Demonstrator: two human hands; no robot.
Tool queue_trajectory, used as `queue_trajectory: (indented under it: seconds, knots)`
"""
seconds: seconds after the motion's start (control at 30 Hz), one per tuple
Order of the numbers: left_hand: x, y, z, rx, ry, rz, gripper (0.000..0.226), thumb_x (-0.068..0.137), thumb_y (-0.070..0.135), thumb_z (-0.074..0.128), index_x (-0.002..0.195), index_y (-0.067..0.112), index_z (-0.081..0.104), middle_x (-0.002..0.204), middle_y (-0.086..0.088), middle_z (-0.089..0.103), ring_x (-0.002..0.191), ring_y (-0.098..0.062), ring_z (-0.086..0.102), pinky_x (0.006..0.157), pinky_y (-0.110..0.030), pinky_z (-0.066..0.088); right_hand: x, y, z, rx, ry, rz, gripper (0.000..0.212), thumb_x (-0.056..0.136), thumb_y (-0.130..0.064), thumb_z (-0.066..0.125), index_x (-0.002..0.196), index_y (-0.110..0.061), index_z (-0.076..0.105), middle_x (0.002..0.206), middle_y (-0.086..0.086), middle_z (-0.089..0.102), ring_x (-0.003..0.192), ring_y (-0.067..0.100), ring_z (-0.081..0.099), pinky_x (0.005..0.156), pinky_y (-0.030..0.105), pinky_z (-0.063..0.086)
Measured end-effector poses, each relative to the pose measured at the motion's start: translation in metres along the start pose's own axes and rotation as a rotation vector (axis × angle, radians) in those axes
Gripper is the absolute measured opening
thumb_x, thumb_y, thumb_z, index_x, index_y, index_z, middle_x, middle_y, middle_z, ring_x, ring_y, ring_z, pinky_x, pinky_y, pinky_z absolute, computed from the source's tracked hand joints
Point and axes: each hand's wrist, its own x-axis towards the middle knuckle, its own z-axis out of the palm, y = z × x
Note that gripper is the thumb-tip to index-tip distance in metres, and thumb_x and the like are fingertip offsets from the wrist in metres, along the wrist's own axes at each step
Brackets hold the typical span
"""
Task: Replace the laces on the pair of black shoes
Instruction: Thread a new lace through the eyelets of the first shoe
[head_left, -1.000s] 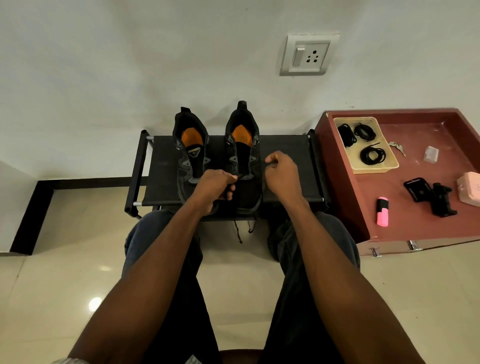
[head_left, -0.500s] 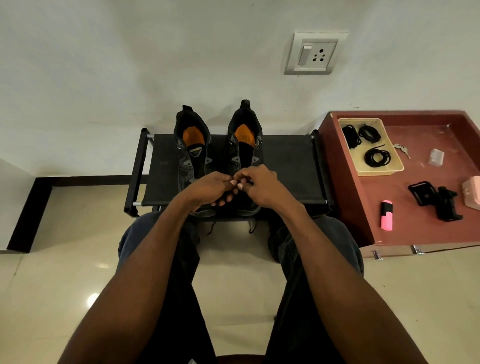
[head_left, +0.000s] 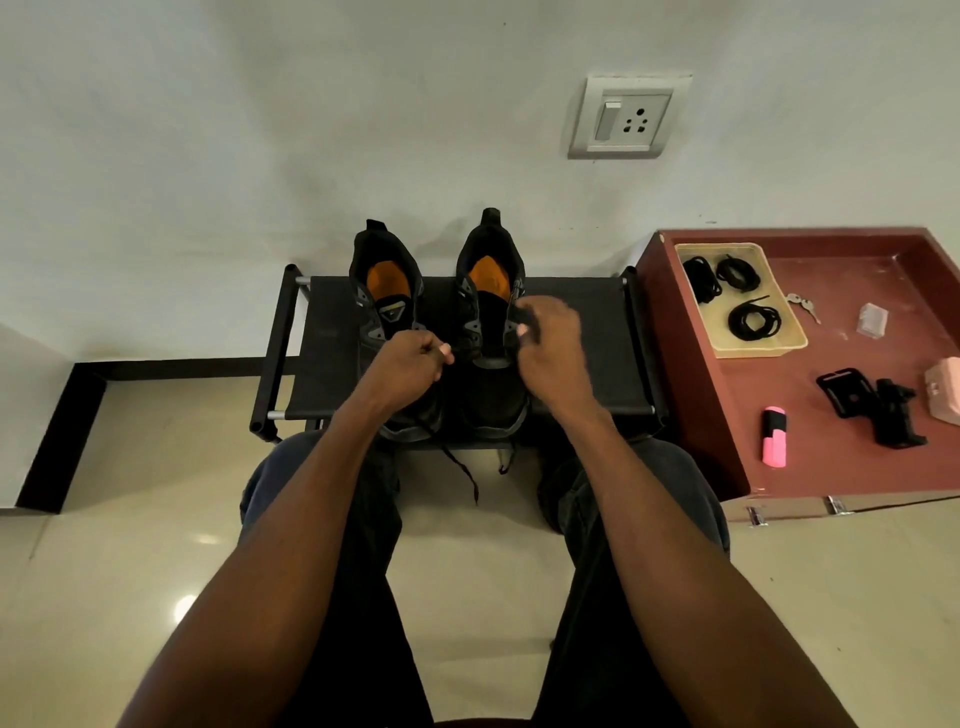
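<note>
**Shoes on rack, both hands at the right shoe's lace**

Shoes: two black shoes stand side by side on a black rack (head_left: 576, 332) against the wall, heels to the wall, toes toward the person. The left shoe (head_left: 387, 306) and the right shoe (head_left: 488, 291) both show orange insoles.

Left hand (head_left: 410, 366): fingers curled, thumb and forefinger pinching a black lace (head_left: 460, 467) between the two shoes. Right hand (head_left: 550, 348): fingers curled at the right shoe's outer eyelet row, pinching something dark there; whether it is the lace or the shoe's edge cannot be told, as the hand is blurred. Lace ends hang off the rack's front edge, between the person's knees.

To the right, just beside the rack, is a red box (head_left: 691, 395). In it a tan tray (head_left: 779, 345) holds three coiled black laces (head_left: 753, 319). Beside the tray lie keys (head_left: 802, 304), a small clear case (head_left: 872, 319), a pink highlighter (head_left: 774, 436), a black clamp (head_left: 872, 405) and a pink item (head_left: 945, 395) at the frame edge. A wall socket (head_left: 626, 117) sits above.
</note>
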Motion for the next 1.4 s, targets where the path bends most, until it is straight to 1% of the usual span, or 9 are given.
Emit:
queue_trajectory:
  seconds: [0.13, 0.27, 0.37, 0.53, 0.67, 0.8, 0.97, 1.23, 1.4]
  knots:
    - [-0.001, 0.009, 0.012, -0.056, -0.085, -0.002, 0.027, 0.103, 0.016, 0.049, 0.079, 0.012, 0.059, 0.061, 0.002, 0.053, 0.053, -0.007, 0.045, 0.053, -0.023, 0.036, -0.018, -0.019, 0.026, -0.176, -0.424, -0.185, 0.027, 0.097, -0.006, 0.050, 0.118, -0.016, 0.063, 0.104, 0.007, 0.068, 0.102, 0.025, 0.059, 0.096, 0.040, 0.038]
    - [0.000, 0.010, 0.009, -0.050, -0.098, -0.025, 0.027, 0.103, 0.022, 0.051, 0.081, 0.012, 0.063, 0.060, 0.003, 0.053, 0.050, -0.004, 0.045, 0.052, -0.020, 0.038, -0.015, -0.013, 0.015, -0.093, -0.402, -0.045, 0.020, 0.098, -0.012, 0.054, 0.109, -0.017, 0.070, 0.094, 0.005, 0.071, 0.085, 0.015, 0.060, 0.080, 0.029, 0.042]
    - [-0.001, 0.010, 0.000, -0.063, -0.078, -0.016, 0.025, 0.103, 0.023, 0.052, 0.089, 0.009, 0.067, 0.063, 0.001, 0.054, 0.052, -0.006, 0.046, 0.054, -0.020, 0.040, 0.001, 0.001, -0.007, 0.038, -0.206, 0.158, 0.019, 0.096, -0.013, 0.058, 0.099, -0.019, 0.076, 0.093, 0.002, 0.072, 0.081, 0.014, 0.061, 0.071, 0.026, 0.043]
    - [0.000, 0.005, -0.008, -0.049, 0.006, 0.014, 0.023, 0.104, 0.022, 0.050, 0.092, 0.011, 0.066, 0.067, 0.001, 0.055, 0.055, -0.006, 0.047, 0.058, -0.021, 0.041, 0.015, 0.027, -0.033, 0.003, 0.253, 0.517, 0.022, 0.091, -0.009, 0.054, 0.095, -0.017, 0.075, 0.101, 0.009, 0.072, 0.101, 0.031, 0.064, 0.093, 0.044, 0.049]
    - [0.001, 0.006, 0.001, -0.048, -0.006, -0.012, 0.025, 0.105, 0.021, 0.046, 0.095, 0.009, 0.065, 0.070, 0.000, 0.055, 0.059, -0.010, 0.046, 0.058, -0.025, 0.038, 0.008, 0.010, -0.018, -0.180, 0.183, 0.154, 0.032, 0.087, -0.002, 0.057, 0.114, -0.010, 0.071, 0.116, 0.011, 0.069, 0.114, 0.032, 0.057, 0.099, 0.044, 0.046]
    - [-0.002, 0.013, 0.014, -0.073, -0.072, 0.028, 0.026, 0.105, 0.017, 0.045, 0.086, 0.010, 0.061, 0.067, 0.000, 0.053, 0.058, -0.012, 0.044, 0.056, -0.027, 0.036, -0.010, -0.012, 0.016, -0.137, -0.190, -0.216, 0.028, 0.088, -0.002, 0.055, 0.110, -0.014, 0.068, 0.101, 0.005, 0.071, 0.102, 0.026, 0.062, 0.095, 0.046, 0.044]
    - [-0.002, 0.015, 0.017, -0.084, -0.106, 0.012, 0.026, 0.105, 0.021, 0.046, 0.091, 0.007, 0.064, 0.066, 0.001, 0.054, 0.056, -0.007, 0.046, 0.054, -0.022, 0.038, -0.009, -0.010, 0.011, -0.188, -0.220, -0.105, 0.020, 0.093, -0.007, 0.055, 0.095, -0.019, 0.072, 0.094, 0.000, 0.072, 0.100, 0.023, 0.061, 0.097, 0.037, 0.036]
    - [0.001, 0.004, -0.001, -0.074, -0.012, 0.005, 0.028, 0.105, 0.024, 0.049, 0.088, 0.010, 0.066, 0.065, 0.000, 0.053, 0.054, -0.005, 0.046, 0.055, -0.021, 0.040, 0.004, 0.016, -0.034, -0.238, 0.245, 0.386, 0.028, 0.090, 0.000, 0.053, 0.112, -0.011, 0.068, 0.112, 0.011, 0.068, 0.115, 0.029, 0.049, 0.099, 0.042, 0.032]
    - [0.002, 0.007, 0.008, -0.070, 0.027, 0.055, 0.027, 0.105, 0.025, 0.049, 0.085, 0.014, 0.064, 0.065, 0.000, 0.055, 0.057, -0.013, 0.047, 0.056, -0.026, 0.039, -0.003, -0.004, -0.005, -0.159, 0.009, -0.042, 0.040, 0.087, 0.003, 0.058, 0.125, -0.010, 0.065, 0.128, 0.010, 0.063, 0.124, 0.030, 0.050, 0.107, 0.044, 0.039]
